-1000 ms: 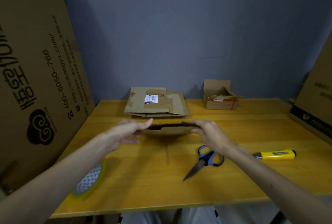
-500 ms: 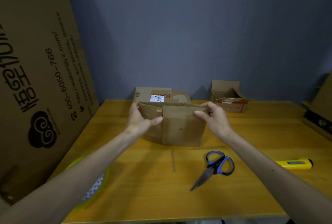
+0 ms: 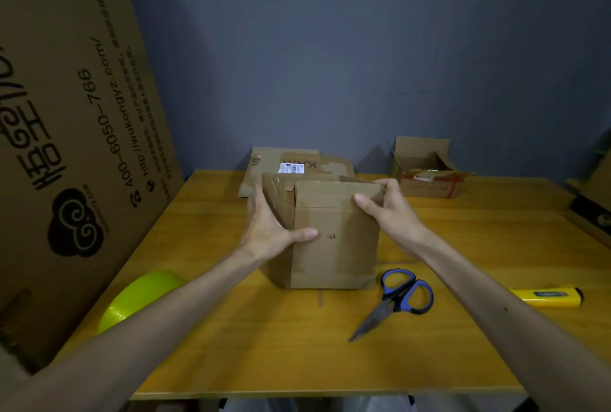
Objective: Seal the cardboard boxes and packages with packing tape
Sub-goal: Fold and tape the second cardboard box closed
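1. At the far left a tall printed brown cardboard panel [image 3: 76, 147] leans beside the yellow wooden table [image 3: 297, 362]. A lime-green roll of packing tape [image 3: 139, 299] lies near the table's left edge. The left forearm partly hides it, and it is well apart from the work.
2. The left hand [image 3: 267, 229] grips the left side of the brown cardboard box [image 3: 334, 246], with the thumb flat on the front face and the fingers wrapped round the side wall.
3. The brown cardboard box stands upright at the middle of the table, its lower edge seemingly on the wood. Behind it lies a flattened cardboard stack with a white label [image 3: 284, 160]. The box looks empty and only half squared up, so I judge it light and thin-walled. It should be stiff along its folded corners and floppy across panels and flaps, and it may fold flat if squeezed mid-face. The glossy strips of old tape on its left wall and bottom edge are probably slick under fingers. The corners and top rim look like the safest hold, taken from both sides with light pressure.
4. The right hand [image 3: 386, 209] pinches the top right corner, thumb on the front and fingers over the rim behind.
5. Blue-handled metal scissors [image 3: 400, 296] lie just beside the box's lower right corner.
6. A small open cardboard carton with red tape [image 3: 426, 176] sits at the back.
7. A yellow utility knife [image 3: 545, 296] lies near the right edge.
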